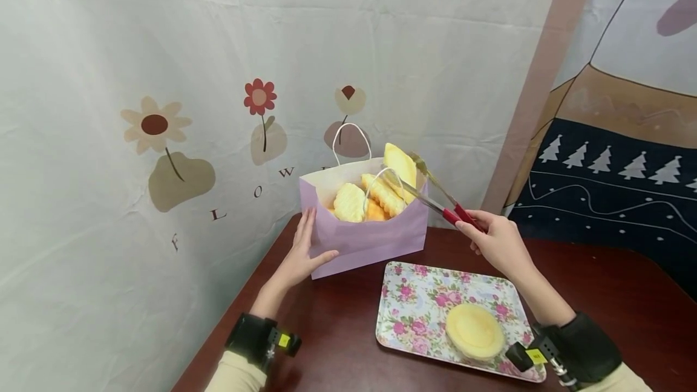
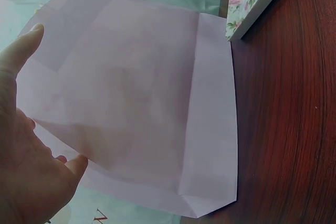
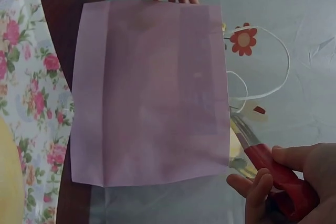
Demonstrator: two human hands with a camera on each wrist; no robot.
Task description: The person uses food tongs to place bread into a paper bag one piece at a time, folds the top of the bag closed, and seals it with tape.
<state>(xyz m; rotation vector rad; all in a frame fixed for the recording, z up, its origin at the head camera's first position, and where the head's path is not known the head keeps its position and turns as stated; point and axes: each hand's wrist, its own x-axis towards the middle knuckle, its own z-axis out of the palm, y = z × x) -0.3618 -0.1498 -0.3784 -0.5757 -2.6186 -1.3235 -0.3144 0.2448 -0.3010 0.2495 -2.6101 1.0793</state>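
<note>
A lilac paper bag (image 1: 376, 238) with white cord handles stands upright, several bread pieces (image 1: 350, 201) showing in its mouth. My left hand (image 1: 299, 259) rests on the bag's left side, fingers straight and thumb spread across the front; in the left wrist view, part of that hand (image 2: 37, 166) lies along the paper. My right hand (image 1: 498, 241) grips red-handled metal tongs (image 1: 451, 215) at the bag's right side. The tongs' two arms lie either side of a pale yellow bread piece (image 1: 400, 165) at the right of the opening. The bag hides the tong tips in the right wrist view.
In front of the bag, a flowered tray (image 1: 419, 301) lies on the dark red wooden table (image 1: 332, 331). A round yellow pastry (image 1: 475, 330) sits on the tray's right part. Close behind the bag hangs a pale cloth (image 1: 305, 35) printed with flowers.
</note>
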